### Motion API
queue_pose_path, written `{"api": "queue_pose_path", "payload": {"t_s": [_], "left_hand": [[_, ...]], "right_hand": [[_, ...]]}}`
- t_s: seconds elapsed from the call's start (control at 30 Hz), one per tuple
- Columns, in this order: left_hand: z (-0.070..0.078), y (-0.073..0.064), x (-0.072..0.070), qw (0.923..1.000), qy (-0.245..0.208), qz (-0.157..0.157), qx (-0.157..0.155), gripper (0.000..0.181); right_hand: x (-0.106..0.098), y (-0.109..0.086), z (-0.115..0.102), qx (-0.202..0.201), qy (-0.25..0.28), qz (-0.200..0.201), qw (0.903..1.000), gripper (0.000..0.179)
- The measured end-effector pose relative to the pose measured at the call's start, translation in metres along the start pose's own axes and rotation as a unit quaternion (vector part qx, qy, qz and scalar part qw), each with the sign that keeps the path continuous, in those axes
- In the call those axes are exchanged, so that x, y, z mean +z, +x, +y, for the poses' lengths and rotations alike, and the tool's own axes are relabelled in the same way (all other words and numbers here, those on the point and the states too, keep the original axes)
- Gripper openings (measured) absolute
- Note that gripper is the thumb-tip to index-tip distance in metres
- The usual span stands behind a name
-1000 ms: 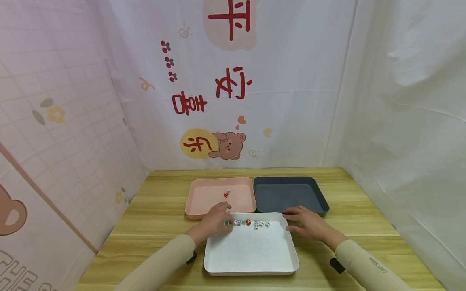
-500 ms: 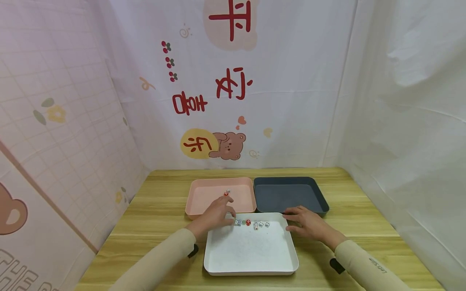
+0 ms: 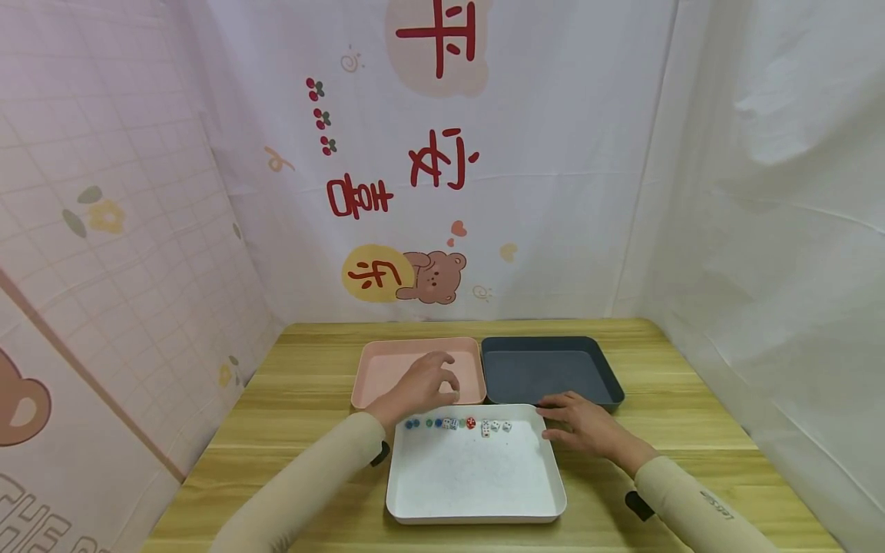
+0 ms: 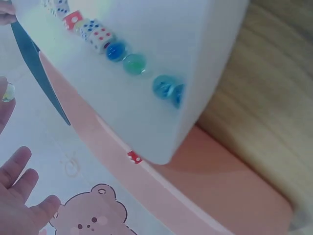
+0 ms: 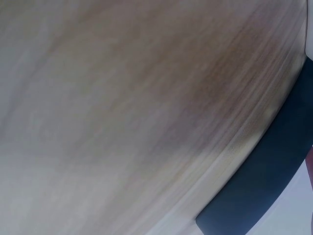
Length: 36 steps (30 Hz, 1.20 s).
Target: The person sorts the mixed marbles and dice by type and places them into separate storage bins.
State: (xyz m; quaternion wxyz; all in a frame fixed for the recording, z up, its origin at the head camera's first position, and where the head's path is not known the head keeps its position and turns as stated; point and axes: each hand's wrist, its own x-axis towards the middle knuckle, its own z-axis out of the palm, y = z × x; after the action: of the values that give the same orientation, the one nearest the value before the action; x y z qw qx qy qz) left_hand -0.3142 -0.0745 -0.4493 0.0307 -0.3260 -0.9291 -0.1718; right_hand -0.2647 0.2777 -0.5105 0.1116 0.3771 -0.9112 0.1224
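My left hand (image 3: 422,384) hovers over the near right part of the pink tray (image 3: 376,347), thumb and finger bent together. In the left wrist view they pinch a clear yellowish glass marble (image 4: 8,92), while the other fingers spread away. Along the far side of the white tray (image 3: 477,499) lies a row of marbles and dice: blue and green marbles (image 4: 134,63) at the left, then white dice (image 3: 495,426) and a red die (image 3: 471,422). My right hand (image 3: 581,422) rests relaxed at that tray's far right corner, fingertips at the rim.
Behind the white tray, a dark blue tray (image 3: 553,371) stands right of the pink one. A red die (image 4: 134,157) shows in the pink tray. A wooden table (image 3: 276,430) carries all three trays, with a printed white curtain (image 3: 567,192) behind it.
My left hand has lifted from the marbles and moved forward and right over the pink tray, uncovering the row's left end and covering the dice in the pink tray. My right hand stays put.
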Motion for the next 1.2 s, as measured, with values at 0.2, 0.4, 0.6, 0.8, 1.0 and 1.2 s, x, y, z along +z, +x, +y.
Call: {"api": "queue_pose_path", "payload": {"t_s": [0.2,0.4,0.6,0.8,1.0,1.2], "left_hand": [[0.004,0.014,-0.002,0.9998,0.011,0.011,0.010,0.008],[0.012,0.027,-0.003,1.0000,-0.004,0.005,0.002,0.010],[0.015,0.041,-0.003,0.9998,-0.012,0.015,0.010,0.005],[0.015,0.053,0.002,0.9996,-0.014,0.023,0.008,0.007],[0.019,0.062,0.012,0.9987,-0.047,-0.009,-0.018,0.009],[0.025,0.066,0.024,0.9980,-0.053,-0.022,-0.026,0.006]], "right_hand": [[0.001,0.000,0.001,-0.008,-0.005,0.009,0.9999,0.050],[0.002,0.000,0.001,-0.007,0.000,0.008,0.9999,0.051],[0.002,0.001,0.001,0.000,-0.001,-0.005,1.0000,0.051],[0.001,0.002,0.001,-0.005,0.001,0.003,1.0000,0.049],[0.000,0.001,0.001,-0.003,0.011,0.005,0.9999,0.047],[0.001,0.002,0.002,0.008,0.008,-0.011,0.9999,0.049]]}}
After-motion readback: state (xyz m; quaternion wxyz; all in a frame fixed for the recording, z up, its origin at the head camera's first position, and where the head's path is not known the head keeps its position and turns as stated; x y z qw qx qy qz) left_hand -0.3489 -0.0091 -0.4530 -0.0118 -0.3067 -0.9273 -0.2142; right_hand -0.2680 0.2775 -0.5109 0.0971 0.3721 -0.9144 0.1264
